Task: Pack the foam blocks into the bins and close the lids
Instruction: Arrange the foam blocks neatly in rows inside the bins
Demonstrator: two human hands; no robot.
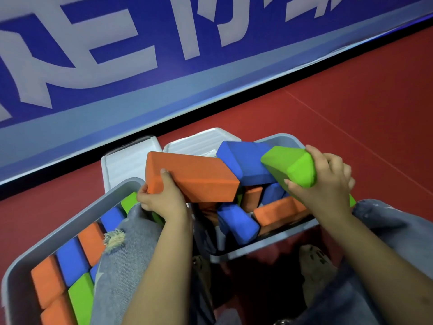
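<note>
Nearest to me, the person's denim-clad knees (124,249) are bending over a red floor (351,109), with a shoe (314,259) showing between them. At the left, a grey bin (70,221) is sitting partly under one knee, and orange, blue and green foam blocks (70,259) are lying packed side by side inside it. Just beyond, the left hand (161,198) is curling its grip around the near end of an orange block (192,177), holding it lifted above the gap between the two bins. The right hand (325,181) is wrapping its grip around a green block (293,165), holding it over the right bin (281,240), where more blocks are lying jumbled, a blue block (243,160) leaning on top of the heap. Behind the bins, two white lids (131,160) are standing open, tilted back. Farthest off, a blue banner (164,55) with large white lettering is running along the edge of the floor.
</note>
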